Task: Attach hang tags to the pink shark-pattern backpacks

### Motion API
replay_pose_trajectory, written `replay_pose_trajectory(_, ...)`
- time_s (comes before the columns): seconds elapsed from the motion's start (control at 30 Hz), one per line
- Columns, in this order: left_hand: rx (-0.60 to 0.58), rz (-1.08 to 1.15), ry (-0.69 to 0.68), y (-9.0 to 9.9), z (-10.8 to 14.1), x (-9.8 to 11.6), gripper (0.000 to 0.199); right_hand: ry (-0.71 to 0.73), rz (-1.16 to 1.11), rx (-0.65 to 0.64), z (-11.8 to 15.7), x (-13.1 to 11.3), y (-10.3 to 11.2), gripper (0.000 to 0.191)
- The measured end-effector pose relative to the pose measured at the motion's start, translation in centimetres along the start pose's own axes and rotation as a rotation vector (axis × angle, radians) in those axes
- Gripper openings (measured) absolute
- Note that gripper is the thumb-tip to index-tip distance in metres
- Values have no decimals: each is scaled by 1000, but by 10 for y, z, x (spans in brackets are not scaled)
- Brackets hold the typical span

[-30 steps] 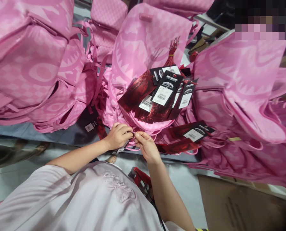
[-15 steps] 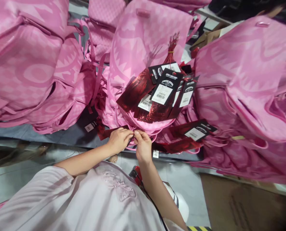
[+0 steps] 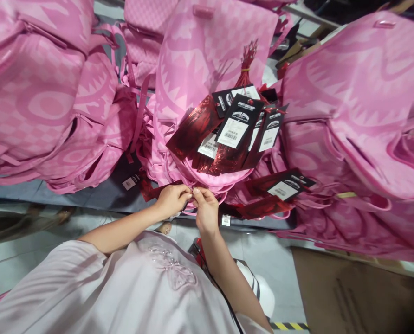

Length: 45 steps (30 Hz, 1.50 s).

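Observation:
My left hand (image 3: 174,200) and my right hand (image 3: 207,209) meet fingertip to fingertip at the front edge of the table. Both are closed in a pinch, and what lies between the fingers is too small to make out. A dark red hang tag (image 3: 157,191) shows just behind my left hand. Beyond them a pink backpack (image 3: 207,51) lies with its patterned panel towards me. On it rests a pile of black and red hang tags (image 3: 240,121) with white barcode labels. Their red strings (image 3: 248,62) are bunched by a yellowish band.
More pink backpacks stand to the left (image 3: 36,93) and right (image 3: 353,88). Several loose tags (image 3: 283,189) lie right of my hands, near the edge of the grey table (image 3: 78,199). A brown cardboard sheet or box (image 3: 349,292) is at lower right.
The view has shifted slightly. My hands stay pinched together in nearly the same place, with only small finger movement. The tags and backpacks have not moved.

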<state>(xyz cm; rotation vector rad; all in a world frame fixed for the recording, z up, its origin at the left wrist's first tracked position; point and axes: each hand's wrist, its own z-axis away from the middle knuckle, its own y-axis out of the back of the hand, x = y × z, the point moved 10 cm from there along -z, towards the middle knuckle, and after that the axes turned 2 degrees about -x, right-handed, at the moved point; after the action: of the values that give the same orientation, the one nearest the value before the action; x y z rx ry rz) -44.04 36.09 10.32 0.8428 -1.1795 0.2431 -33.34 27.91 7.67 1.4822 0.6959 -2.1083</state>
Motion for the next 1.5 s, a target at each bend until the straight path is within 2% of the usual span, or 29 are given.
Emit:
replay_pose_trajectory(0.17,-22,-106,31,2,-3,1,9,86,38,-41,-1,-2,-1,28)
replay_pose_trajectory(0.3,4,-289,-16,6,-3,9,13,111,41,-62,-2,0,-2,25)
replay_pose_trajectory(0.43,-7,-371,-51,2,-2,12,19,157,95,-48,0,-4,-2,19)
replay_pose_trajectory(0.57,43,-318,49,7,-4,-2,15,170,122,-26,-1,-7,-5,16)
replay_pose_trajectory(0.73,-102,-185,-100,-2,-8,0,25,193,103,-2,-4,-14,-7,11)
replay_pose_trajectory(0.77,-102,-185,-110,-1,-7,-1,26,203,101,7,-3,-16,-7,10)
replay_pose_trajectory(0.9,53,-235,-80,16,-8,-10,25,198,71,36,-1,-16,-7,7)
replay_pose_trajectory(0.93,47,-213,-98,15,-10,-10,27,194,67,48,-2,-16,-7,8)
replay_pose_trajectory(1.03,-73,-162,-151,4,-14,-6,32,206,69,76,-4,-19,-5,10)
replay_pose_trajectory(1.07,-72,-193,-139,4,-14,-5,32,210,70,81,-4,-21,-4,11)
replay_pose_trajectory(1.13,13,-326,-79,12,-14,-6,29,207,67,88,-2,-23,-3,14)
replay_pose_trajectory(1.2,49,-350,-56,15,-14,-4,29,198,68,92,0,-25,-2,14)
replay_pose_trajectory(1.3,-82,-197,-102,1,-15,0,34,186,68,85,3,-27,-2,12)
replay_pose_trajectory(1.33,-94,-192,-104,0,-15,1,36,189,69,82,4,-28,-3,11)
replay_pose_trajectory(1.43,53,-350,-73,15,-16,4,32,202,71,75,5,-34,-4,13)
replay_pose_trajectory(1.5,75,-327,-88,19,-15,8,30,200,68,79,4,-35,-5,14)
